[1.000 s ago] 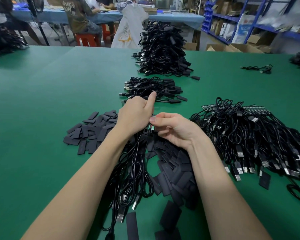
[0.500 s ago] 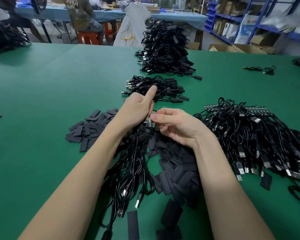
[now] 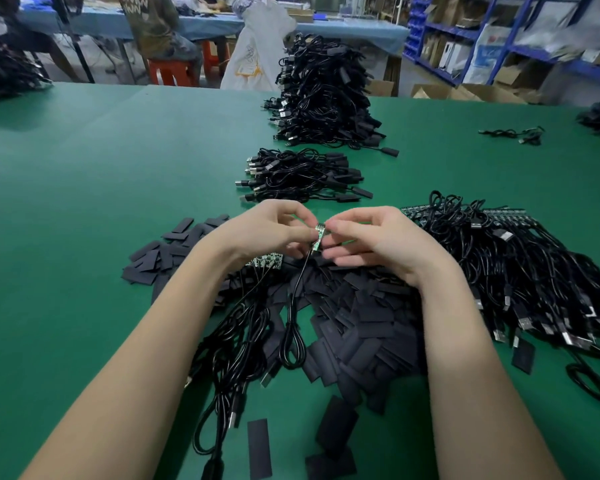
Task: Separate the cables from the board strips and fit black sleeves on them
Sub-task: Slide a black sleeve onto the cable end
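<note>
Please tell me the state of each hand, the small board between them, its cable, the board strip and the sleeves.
left hand: pinches the small board.
right hand: pinches the same board's top.
small board: lifted off the table, bare, no sleeve.
cable: hangs from that board, coiled below.
board strip: lies on the table, cables attached.
black sleeves: loose, heaped.

Two bare forearms and two bare hands — nothing worn on them

The left hand and the right hand carry no gloves, rings, watch or wrist strap. Both forearms are uncovered from the wrist down to the lower edge of the view — no sleeve or cuff shows anywhere along them. The fingernails that show look short and unpainted.
</note>
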Available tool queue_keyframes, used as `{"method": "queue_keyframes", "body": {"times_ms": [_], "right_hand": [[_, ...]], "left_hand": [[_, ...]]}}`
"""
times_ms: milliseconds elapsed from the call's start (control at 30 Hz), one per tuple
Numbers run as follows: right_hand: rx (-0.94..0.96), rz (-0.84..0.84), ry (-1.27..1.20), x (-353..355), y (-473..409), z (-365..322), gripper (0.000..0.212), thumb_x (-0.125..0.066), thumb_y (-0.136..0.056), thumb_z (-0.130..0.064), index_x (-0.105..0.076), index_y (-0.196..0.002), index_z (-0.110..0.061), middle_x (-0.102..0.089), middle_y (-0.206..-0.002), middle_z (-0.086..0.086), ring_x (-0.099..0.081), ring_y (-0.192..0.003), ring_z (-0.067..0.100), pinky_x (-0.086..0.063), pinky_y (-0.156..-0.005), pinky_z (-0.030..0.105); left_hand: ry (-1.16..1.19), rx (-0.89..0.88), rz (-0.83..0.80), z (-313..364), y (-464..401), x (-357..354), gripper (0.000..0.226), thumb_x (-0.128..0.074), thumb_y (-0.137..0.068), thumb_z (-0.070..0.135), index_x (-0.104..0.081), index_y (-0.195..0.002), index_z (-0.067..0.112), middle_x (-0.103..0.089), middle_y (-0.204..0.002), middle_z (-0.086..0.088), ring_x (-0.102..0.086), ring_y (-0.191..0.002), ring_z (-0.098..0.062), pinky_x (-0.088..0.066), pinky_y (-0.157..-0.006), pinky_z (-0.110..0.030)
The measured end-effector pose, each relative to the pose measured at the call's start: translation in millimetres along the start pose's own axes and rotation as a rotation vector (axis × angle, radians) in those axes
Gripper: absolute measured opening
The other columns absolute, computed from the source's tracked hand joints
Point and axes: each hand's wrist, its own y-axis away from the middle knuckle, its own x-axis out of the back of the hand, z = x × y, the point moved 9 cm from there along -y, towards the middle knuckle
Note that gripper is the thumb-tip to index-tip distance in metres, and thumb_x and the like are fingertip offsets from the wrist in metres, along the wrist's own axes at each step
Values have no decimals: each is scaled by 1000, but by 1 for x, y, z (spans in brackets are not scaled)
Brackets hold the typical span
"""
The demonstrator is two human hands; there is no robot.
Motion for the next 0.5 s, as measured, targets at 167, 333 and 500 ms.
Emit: {"method": "queue_keyframes", "body": {"times_ms": [167,333,500], "right_hand": [[-81,-102,761,15,9,-1,10,-80,-83,-34,-82,-82,-24,-77,-75,-7,-66,-61,1,-48,-57,15],[-82,-59,826,16,5,4,14,-86,-79,-32,-81,-85,-44,-74,-75,-16,-68,-84,3,-48,-85,26],[-58,-68,824,11,2,5,24,-90,-73,-31,-78,-86,-47,-72,-72,-10,-63,-69,6,-45,-72,24]], "left_hand": [[68,0,25,1,1,5,10,-67,-93,3,-64,-99,10,-64,-72,0,-59,-65,-10,-54,-63,-20],[32,5,21,0,3,5,7,-68,-94,7,-64,-98,12,-64,-74,3,-59,-66,-8,-50,-61,-17],[18,4,16,-1,3,5,6,-68,-95,9,-64,-98,12,-64,-74,3,-58,-70,-11,-50,-63,-17]]}}
